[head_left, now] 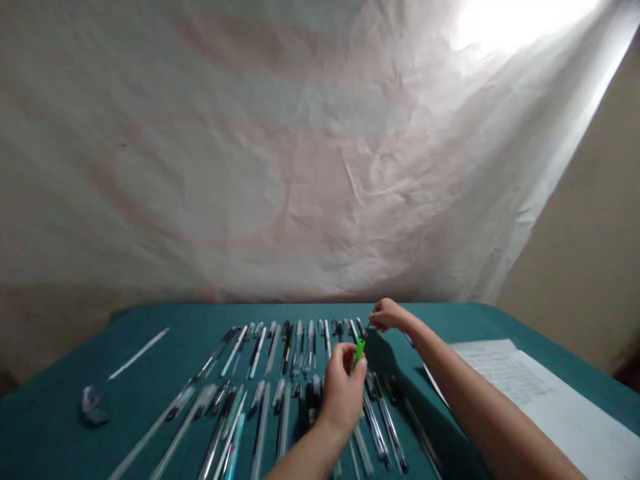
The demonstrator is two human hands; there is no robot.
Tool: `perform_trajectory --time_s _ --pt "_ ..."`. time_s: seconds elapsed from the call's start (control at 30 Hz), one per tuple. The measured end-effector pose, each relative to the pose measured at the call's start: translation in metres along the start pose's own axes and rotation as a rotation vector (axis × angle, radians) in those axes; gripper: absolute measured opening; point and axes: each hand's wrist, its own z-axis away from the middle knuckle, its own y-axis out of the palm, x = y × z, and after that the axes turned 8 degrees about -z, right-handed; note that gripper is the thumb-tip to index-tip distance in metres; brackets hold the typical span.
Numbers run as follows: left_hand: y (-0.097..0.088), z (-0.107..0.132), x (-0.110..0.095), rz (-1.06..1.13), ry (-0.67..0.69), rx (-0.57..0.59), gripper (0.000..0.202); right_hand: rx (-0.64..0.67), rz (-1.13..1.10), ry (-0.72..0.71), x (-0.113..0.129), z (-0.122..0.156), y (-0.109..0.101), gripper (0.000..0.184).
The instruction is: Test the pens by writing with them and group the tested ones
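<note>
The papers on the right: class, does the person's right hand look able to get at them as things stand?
Probably yes: the papers lie near the right forearm with nothing seen resting on them, though the right hand, apparently pinching something thin, would likely need drawing back.

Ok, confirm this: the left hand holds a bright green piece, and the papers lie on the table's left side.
Wrong side: the head view shows the papers on the table's right. The left hand does hold a bright green piece.
</note>
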Motion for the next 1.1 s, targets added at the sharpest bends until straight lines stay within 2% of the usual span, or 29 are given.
perform_trajectory --time_s 0.03,0.07,0.2,0.27,0.37,0.6,1.1 --pt "0.0 0.001 -0.002 0.001 -0.005 0.0 0.014 0.0 -0.007 -0.015 0.004 0.006 -0.002 0.01" --pt "0.0 0.002 -0.003 0.002 -0.008 0.0 0.014 0.0 -0.022 -0.037 0.008 0.013 -0.004 0.013" --pt "0.001 0.003 -0.004 0.018 -0.008 0.002 0.014 -0.014 -0.179 -0.22 0.029 0.043 -0.009 0.034" --pt "0.001 0.002 -0.002 0.028 -0.001 0.002 0.014 -0.031 -0.268 -0.312 0.04 0.058 -0.009 0.033" --pt "0.001 0.0 0.001 0.039 0.011 0.002 0.016 -0.077 -0.273 -0.371 0.05 0.074 -0.006 0.029" --pt "-0.002 0.0 -0.002 0.035 0.007 0.01 0.016 -0.111 -0.163 -0.406 0.054 0.081 0.002 0.029" --pt "0.001 0.001 0.001 0.054 0.015 0.017 0.015 -0.092 -0.081 -0.403 0.057 0.086 -0.001 0.029"
